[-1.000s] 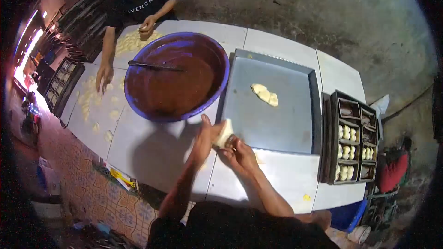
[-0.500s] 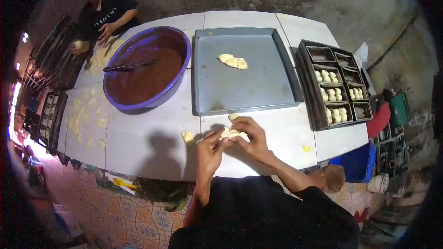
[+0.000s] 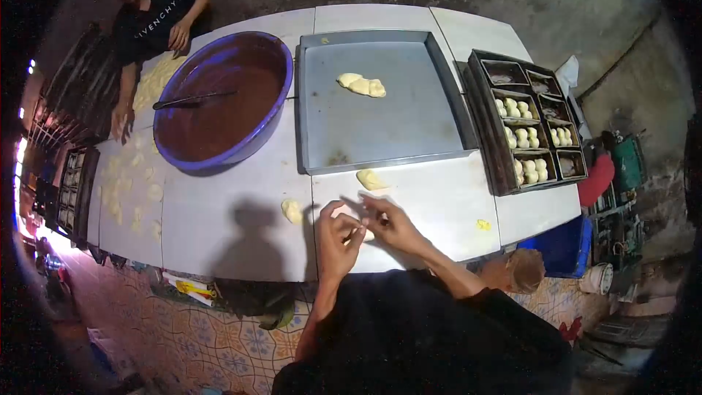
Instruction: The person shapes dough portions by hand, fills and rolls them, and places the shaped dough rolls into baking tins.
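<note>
- White tiles make up the tabletop [image 3: 431, 212], and over its near side the person's two hands meet in front of the body.
- The left hand [image 3: 338, 241] has its fingers bent and its thumb drawn in close to the index finger; whether anything is pinched in that narrow gap I cannot tell.
- The right hand [image 3: 395, 225] is curled too, its fingertips right beside the left ones (they may be touching), and its grip cannot be made out either.
- A small patch of pale dough [image 3: 368, 235] shows at the right hand's fingers, mostly covered, so its shape is unclear.
- Two loose dough pieces lie nearby: one [image 3: 292, 211] to the left of the hands, another [image 3: 371, 180] beyond them, just below the tray's near edge.
- The grey metal baking tray [image 3: 395, 132] holds a lumpy dough strip [image 3: 361, 85].
- Left of the tray stands a purple basin [image 3: 267, 129] of brown paste, with a dark-handled utensil [image 3: 191, 99] in it.
- To the right, dark loaf tins [image 3: 488, 128] carry rounded dough portions in four compartments.
- At the far left a co-worker's lower hand [image 3: 123, 120] reaches over the table near scattered flat dough pieces [image 3: 155, 192].
</note>
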`<action>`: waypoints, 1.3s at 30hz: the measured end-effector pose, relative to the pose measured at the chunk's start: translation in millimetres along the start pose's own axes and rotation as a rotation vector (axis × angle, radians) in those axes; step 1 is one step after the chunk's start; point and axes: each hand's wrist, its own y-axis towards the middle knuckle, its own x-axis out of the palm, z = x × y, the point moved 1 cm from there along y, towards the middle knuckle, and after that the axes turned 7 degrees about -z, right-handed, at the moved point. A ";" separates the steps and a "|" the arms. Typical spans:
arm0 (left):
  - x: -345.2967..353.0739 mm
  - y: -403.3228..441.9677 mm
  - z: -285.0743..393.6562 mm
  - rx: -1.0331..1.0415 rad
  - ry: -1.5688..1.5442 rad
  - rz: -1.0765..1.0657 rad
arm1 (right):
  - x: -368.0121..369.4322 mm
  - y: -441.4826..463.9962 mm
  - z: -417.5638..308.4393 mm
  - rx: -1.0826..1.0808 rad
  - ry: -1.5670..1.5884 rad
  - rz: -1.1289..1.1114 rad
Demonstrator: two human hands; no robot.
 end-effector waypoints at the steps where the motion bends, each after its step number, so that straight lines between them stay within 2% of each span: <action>1: -1.1 -2.3 3.2 0.022 -0.066 -0.022 | -3.9 0.6 8.0 0.160 0.193 -0.262; 2: -3.3 -4.1 7.7 0.042 -0.131 -0.044 | -5.2 0.9 14.3 0.321 0.388 -0.524; 3: -6.3 -4.4 11.7 -0.054 -0.261 -0.095 | -0.7 0.8 12.9 0.224 0.490 -0.555; 4: -8.4 -2.7 9.6 -0.057 -0.261 -0.094 | 0.1 2.8 11.9 0.226 0.492 -0.555; 6: -11.3 0.1 8.0 0.287 0.221 0.089 | -0.8 9.4 3.3 -0.081 0.036 -0.220; 7: -12.9 0.1 9.2 0.274 0.403 0.199 | 3.4 19.2 19.0 -0.323 -0.266 -0.004; 8: -10.8 -0.6 -6.7 0.098 0.052 0.346 | 3.5 29.7 38.6 -0.204 -0.194 -0.086; 10: -22.0 2.7 -13.9 -0.009 -0.078 0.449 | 0.5 34.2 46.0 -0.118 -0.158 -0.151; 12: -44.9 -1.6 -32.9 0.134 0.268 0.360 | -12.0 39.7 39.2 -0.372 -0.358 0.001; 13: -50.5 -3.3 -34.2 0.190 0.396 0.353 | -17.3 45.0 34.6 -0.315 -0.501 0.052; 14: -48.7 -1.7 -38.8 0.187 0.394 0.357 | -25.7 48.7 30.0 -0.277 -0.691 -0.041; 16: -42.8 3.4 -37.2 0.068 0.092 0.329 | -26.0 61.0 51.8 -0.316 -0.913 -0.040; 17: -37.4 6.2 -31.9 0.031 0.126 0.303 | -27.8 68.5 65.0 -0.311 -0.874 -0.102; 18: -36.3 9.1 -20.9 0.054 0.333 0.206 | -27.4 71.9 59.7 -0.282 -0.755 -0.062; 20: -27.6 10.8 -22.7 0.009 0.158 0.254 | -31.9 69.2 48.6 -0.034 -0.410 -0.079; 21: -27.7 12.1 -14.8 -0.010 0.140 0.229 | -32.9 64.8 20.6 0.015 -0.200 -0.031; 22: -25.5 14.3 -9.4 -0.010 0.137 0.255 | -27.4 63.0 21.3 -0.008 0.091 -0.045; 25: -16.3 24.9 21.9 0.149 0.352 0.278 | -16.0 54.8 -27.2 -0.076 0.329 -0.060; 26: -16.6 29.2 15.2 0.227 0.347 0.280 | -5.4 53.3 -36.1 -0.082 0.273 0.052; 28: -14.1 27.2 15.8 0.088 0.180 0.344 | 5.4 53.2 -41.8 -0.177 0.054 0.135; 29: -10.7 28.8 2.6 0.187 0.005 0.420 | 11.5 55.0 -36.4 -0.145 0.069 0.101; 30: -9.2 31.0 8.7 0.140 -0.128 0.516 | 17.0 58.5 -27.6 -0.109 0.083 0.068; 31: -13.0 30.0 11.8 0.057 -0.043 0.552 | 12.6 64.4 -21.7 -0.155 -0.036 0.047; 32: -16.3 32.4 14.4 -0.024 0.038 0.591 | 18.1 70.4 -16.5 -0.057 0.472 0.185; 34: -18.1 37.6 14.2 -0.181 -0.103 0.558 | 5.2 78.3 -43.1 -0.267 0.072 0.224; 36: -11.1 45.9 22.8 -0.128 -1.051 0.493 | 23.9 78.7 -39.6 -0.314 -0.058 0.070; 37: -16.5 47.0 8.2 -0.224 -1.342 0.341 | 32.3 81.6 -29.1 -0.355 0.115 0.049; 38: -17.4 47.0 -22.3 -0.253 -1.487 0.265 | 28.4 83.5 -21.5 -0.405 -0.071 0.049; 39: -19.5 52.1 -9.4 -0.204 -1.297 0.229 | 25.8 91.3 -28.5 -0.293 0.087 0.031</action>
